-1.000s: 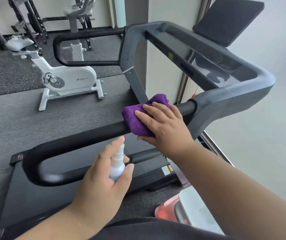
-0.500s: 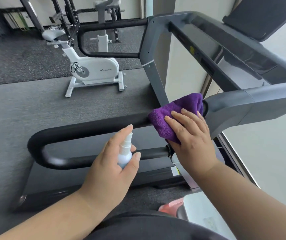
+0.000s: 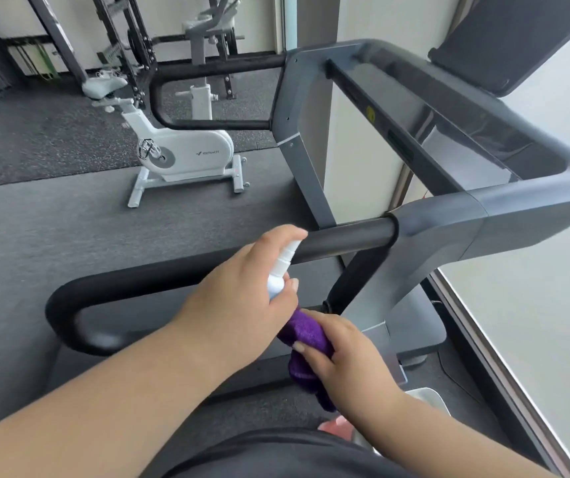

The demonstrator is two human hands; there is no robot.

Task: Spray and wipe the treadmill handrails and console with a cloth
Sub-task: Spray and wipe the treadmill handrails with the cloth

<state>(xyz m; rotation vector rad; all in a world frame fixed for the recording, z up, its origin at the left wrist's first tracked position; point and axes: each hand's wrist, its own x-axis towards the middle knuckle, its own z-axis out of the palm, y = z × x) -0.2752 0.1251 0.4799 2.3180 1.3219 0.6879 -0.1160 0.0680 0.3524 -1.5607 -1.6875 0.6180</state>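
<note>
Left hand (image 3: 242, 291) grips spray bottle (image 3: 278, 270) — right hand (image 3: 342, 353) bunches purple cloth (image 3: 306, 334).

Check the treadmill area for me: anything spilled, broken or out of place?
Nothing stands out. The near handrail looks intact, with no visible puddle or drips. The left hand holds the spray bottle at the rail; the right hand holds the purple cloth below it.

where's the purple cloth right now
In the head view, lower centre: the purple cloth is bunched in the right hand, off the black handrail, just below the spray bottle.
</note>
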